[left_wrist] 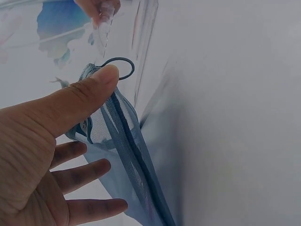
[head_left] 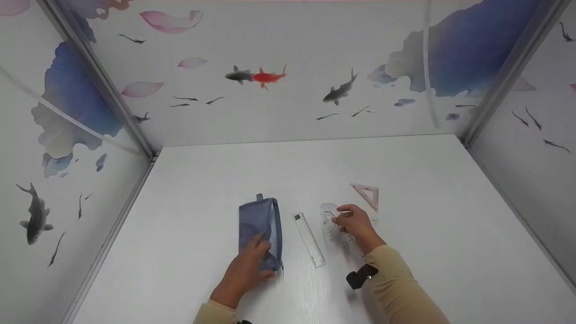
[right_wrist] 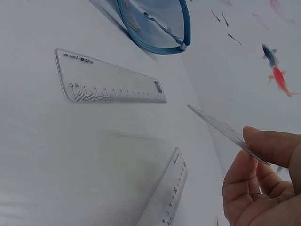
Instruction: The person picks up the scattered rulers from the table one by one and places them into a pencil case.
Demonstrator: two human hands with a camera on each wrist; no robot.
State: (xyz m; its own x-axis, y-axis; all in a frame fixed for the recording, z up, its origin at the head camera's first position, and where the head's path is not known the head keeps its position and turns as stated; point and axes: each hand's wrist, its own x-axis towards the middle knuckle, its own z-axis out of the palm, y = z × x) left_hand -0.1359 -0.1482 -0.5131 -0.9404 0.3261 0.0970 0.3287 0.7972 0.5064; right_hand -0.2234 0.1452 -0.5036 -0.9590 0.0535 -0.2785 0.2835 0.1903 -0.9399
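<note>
A blue mesh zip pouch (head_left: 253,220) lies on the white table, its zipped side gaping. My left hand (head_left: 245,267) pinches the pouch's near end, the thumb (left_wrist: 89,96) over the mesh by a small cord loop (left_wrist: 123,60); the index finger is partly hidden and the other fingers are spread. My right hand (head_left: 357,225) pinches a clear protractor (head_left: 327,209) between thumb and fingers. Held above the table, the protractor shows nearly edge-on in the right wrist view. Between the hands, a clear straight ruler (head_left: 309,240) lies flat.
Beyond my right hand lies a pink set square (head_left: 365,189). Another clear piece with a marked scale (right_wrist: 168,188) rests on the table below the right hand, its full shape out of sight. Panels printed with fish and petals (head_left: 292,112) border the table.
</note>
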